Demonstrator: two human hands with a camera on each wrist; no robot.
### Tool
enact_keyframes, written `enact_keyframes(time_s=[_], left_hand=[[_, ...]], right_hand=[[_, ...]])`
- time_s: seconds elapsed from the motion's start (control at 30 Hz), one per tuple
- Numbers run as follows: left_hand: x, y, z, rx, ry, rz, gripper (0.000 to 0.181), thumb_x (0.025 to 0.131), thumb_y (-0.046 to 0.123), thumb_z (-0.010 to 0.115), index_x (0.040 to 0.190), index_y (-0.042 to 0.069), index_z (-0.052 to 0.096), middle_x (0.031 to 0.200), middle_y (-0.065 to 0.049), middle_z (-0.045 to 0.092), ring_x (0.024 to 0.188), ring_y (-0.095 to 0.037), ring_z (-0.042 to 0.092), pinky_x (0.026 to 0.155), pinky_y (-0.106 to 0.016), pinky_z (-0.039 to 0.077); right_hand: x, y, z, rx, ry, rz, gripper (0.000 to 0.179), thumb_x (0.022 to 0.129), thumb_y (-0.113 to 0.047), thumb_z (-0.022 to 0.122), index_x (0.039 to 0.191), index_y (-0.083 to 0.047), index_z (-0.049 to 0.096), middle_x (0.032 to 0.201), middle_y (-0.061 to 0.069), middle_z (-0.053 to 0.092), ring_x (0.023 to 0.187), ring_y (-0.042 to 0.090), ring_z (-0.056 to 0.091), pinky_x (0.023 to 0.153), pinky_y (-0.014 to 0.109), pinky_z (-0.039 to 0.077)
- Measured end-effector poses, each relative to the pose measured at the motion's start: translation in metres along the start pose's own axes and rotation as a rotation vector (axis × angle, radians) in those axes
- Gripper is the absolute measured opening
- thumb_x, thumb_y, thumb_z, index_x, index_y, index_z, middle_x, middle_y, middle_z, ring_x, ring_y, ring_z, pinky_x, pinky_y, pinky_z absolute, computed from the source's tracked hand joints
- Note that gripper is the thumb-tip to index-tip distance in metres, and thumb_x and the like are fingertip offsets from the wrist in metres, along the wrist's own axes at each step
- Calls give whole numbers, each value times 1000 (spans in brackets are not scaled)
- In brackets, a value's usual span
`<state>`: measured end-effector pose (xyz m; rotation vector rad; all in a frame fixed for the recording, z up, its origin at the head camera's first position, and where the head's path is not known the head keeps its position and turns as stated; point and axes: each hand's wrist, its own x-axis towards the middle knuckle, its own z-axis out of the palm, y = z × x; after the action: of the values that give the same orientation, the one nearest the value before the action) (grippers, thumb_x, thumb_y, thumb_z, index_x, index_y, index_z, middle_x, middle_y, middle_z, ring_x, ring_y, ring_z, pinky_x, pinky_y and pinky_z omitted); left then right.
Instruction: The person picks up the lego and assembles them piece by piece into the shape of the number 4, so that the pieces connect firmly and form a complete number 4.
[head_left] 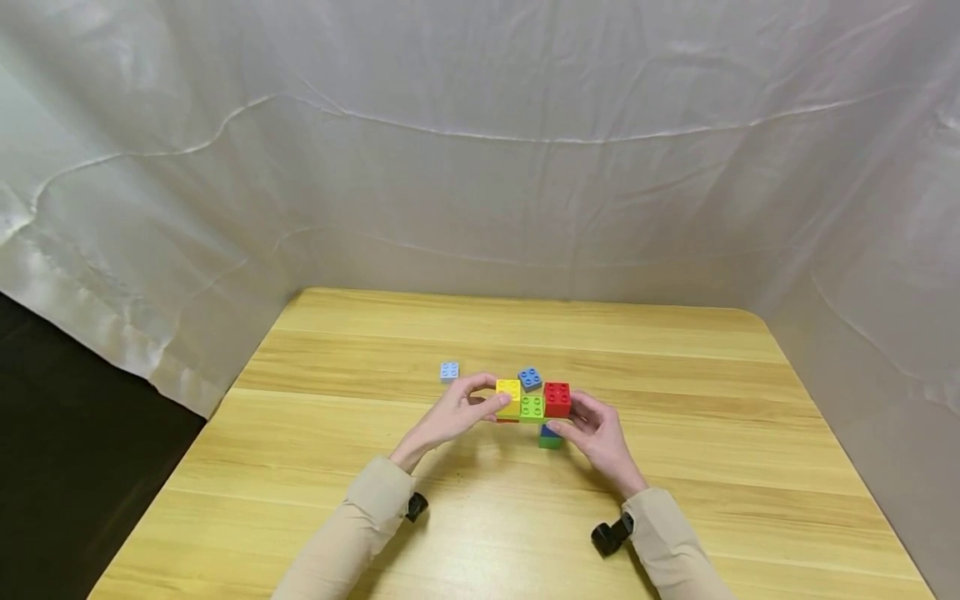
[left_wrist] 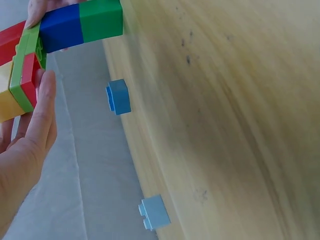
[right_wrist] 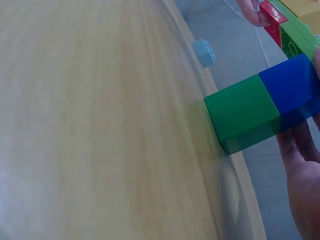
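1. Left sleeve (head_left: 341,529): long, plain beige, lightly wrinkled.
2. Right sleeve (head_left: 671,537): the same beige, also wrinkled.
3. Left wrist camera (head_left: 417,506): small, black, partly hidden.
4. Right wrist camera (head_left: 606,538): black, rounded at 1 end.
5. Left hand (head_left: 459,410), right hand (head_left: 602,437): bare.

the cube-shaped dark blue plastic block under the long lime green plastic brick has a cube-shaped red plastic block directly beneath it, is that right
Not quite: the block directly beneath is green, not red, as the right wrist view shows. The cube-shaped dark blue plastic block under the long lime green plastic brick has a cube-shaped green plastic block directly beneath it.
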<state>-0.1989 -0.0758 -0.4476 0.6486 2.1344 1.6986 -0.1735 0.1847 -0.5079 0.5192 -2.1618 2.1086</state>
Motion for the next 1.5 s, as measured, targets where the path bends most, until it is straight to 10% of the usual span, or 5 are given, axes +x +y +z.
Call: enact_keyframes(time_s=[1.5], left_hand=[[1,-11,2,-19,24,34,38,88,13,78,123,6,66,119,-17,69,107,-26,71,92,-33,61]], right_hand=[[0,3,-2,44,-53,0,55,84,3,76,134,12,53,123,-17,68,115,0,64,102,16,51]])
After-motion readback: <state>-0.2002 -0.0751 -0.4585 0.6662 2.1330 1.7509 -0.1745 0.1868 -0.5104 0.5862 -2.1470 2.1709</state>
